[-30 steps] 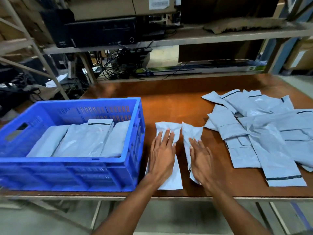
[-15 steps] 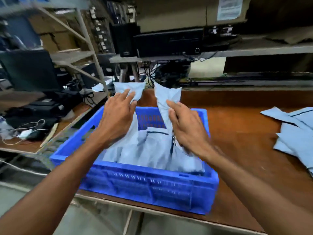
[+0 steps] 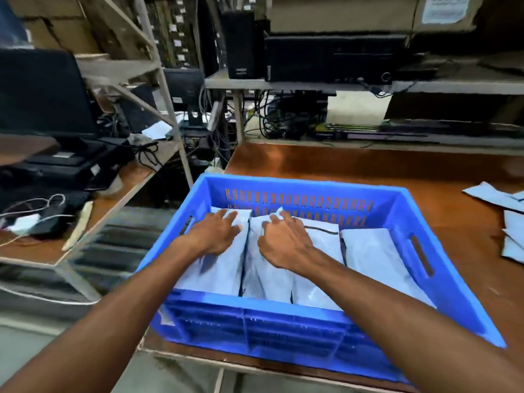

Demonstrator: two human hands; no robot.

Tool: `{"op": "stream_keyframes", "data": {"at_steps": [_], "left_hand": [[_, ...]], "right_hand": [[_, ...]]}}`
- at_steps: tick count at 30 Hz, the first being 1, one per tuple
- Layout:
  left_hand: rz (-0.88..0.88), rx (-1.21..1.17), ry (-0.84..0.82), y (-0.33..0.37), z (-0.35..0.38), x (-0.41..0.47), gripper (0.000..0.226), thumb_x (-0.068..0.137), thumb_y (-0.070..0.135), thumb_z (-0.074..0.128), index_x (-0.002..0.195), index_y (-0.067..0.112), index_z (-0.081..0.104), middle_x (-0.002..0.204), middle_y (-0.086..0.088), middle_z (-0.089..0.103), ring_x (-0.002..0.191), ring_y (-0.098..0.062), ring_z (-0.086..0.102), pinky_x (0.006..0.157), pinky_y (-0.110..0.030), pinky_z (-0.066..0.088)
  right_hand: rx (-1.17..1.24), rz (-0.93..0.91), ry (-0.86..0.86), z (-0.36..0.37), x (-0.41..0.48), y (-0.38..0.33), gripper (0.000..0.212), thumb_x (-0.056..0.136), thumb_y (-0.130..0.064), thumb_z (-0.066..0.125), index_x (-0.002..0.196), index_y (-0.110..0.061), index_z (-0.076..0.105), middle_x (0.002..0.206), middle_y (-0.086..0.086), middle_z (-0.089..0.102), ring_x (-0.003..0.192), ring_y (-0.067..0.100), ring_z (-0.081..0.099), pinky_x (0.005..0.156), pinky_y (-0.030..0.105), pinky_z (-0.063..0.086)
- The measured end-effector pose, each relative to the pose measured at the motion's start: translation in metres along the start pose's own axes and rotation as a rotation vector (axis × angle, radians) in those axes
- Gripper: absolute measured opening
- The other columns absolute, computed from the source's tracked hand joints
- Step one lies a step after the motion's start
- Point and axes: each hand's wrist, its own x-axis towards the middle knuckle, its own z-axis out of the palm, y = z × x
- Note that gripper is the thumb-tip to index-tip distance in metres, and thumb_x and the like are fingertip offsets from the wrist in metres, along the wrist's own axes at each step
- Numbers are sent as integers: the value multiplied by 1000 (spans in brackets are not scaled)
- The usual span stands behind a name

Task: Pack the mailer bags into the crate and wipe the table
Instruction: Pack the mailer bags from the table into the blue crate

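Two mailer bags are going down inside the blue crate, at its left end, one under each hand. The left hand lies on the leftmost bag with fingers nearly straight. Its wide grip presses rather than holds, probably to flatten the bag so more will fit. The right hand rests on the bag just beside it with fingers bent. A corner of that bag pokes up between them, so this grip looks narrow, pinching the bag's far end. Both bags lie with the long axis running from the crate's near wall to its far wall, their handled ends pointing at the far wall. Further bags fill the crate's right half in the same direction, one showing a dark seal strip at its far end. The side-by-side row seems meant to save room. Right of the crate, loose bags lie on the bench, so the packing looks unfinished.
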Motion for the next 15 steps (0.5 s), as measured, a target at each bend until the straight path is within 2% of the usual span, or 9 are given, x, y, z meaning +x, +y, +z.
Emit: {"op": "stream_keyframes", "data": {"at_steps": [1, 3, 4, 6, 11, 13, 15], "left_hand": [[-6, 34, -48, -7, 4, 3, 63, 104, 43, 32, 156, 14, 14, 164, -13, 9, 147, -33, 19, 116, -48, 23], [-19, 133, -235, -19, 16, 6, 81, 98, 59, 35, 156, 23, -7, 164, -6, -13, 151, -31, 0, 119, -53, 12], [-17, 160, -309, -22, 24, 8, 86, 96, 64, 36, 155, 26, -14, 163, -4, -20, 151, -31, -6, 120, -52, 8], [-3, 145, -381, -23, 28, 9, 91, 94, 67, 38, 153, 29, -20, 160, -2, -26, 151, -29, -10, 121, -50, 5], [-33, 106, -328, -23, 22, 16, 92, 91, 70, 41, 155, 30, -12, 163, 1, -19, 151, -28, -7, 120, -53, 12], [-26, 144, -189, -15, 9, 14, 86, 93, 68, 38, 157, 27, -1, 165, -3, -7, 151, -31, 0, 119, -53, 17], [18, 141, 16, 4, -11, 9, 78, 95, 63, 40, 157, 22, 12, 164, -8, 9, 150, -30, 11, 118, -49, 22]], "right_hand": [[2, 7, -67, 7, 7, 3, 56, 93, -44, 44, 142, -17, 43, 155, 14, 32, 145, 35, 22, 114, 48, 22], [4, 35, -328, 26, 14, 9, 77, 92, -61, 38, 156, -28, 11, 165, 7, -1, 150, 34, -1, 120, 52, 4], [14, 57, -440, 35, 15, 11, 81, 92, -68, 32, 156, -32, -2, 164, 4, -14, 150, 33, -10, 119, 53, -3], [42, 64, -533, 46, 17, 17, 82, 91, -74, 24, 153, -36, -14, 160, 1, -26, 149, 31, -18, 119, 53, -9], [40, 19, -494, 48, 18, 23, 83, 89, -78, 21, 153, -37, -13, 161, 2, -23, 149, 32, -15, 118, 55, -11], [58, -17, -434, 38, 15, 30, 80, 90, -77, 22, 155, -38, -6, 163, 2, -15, 150, 31, -10, 117, 56, -9], [73, -73, -282, 15, 7, 43, 73, 95, -70, 25, 156, -36, 3, 165, 3, -3, 151, 29, 2, 118, 58, -2]]}}
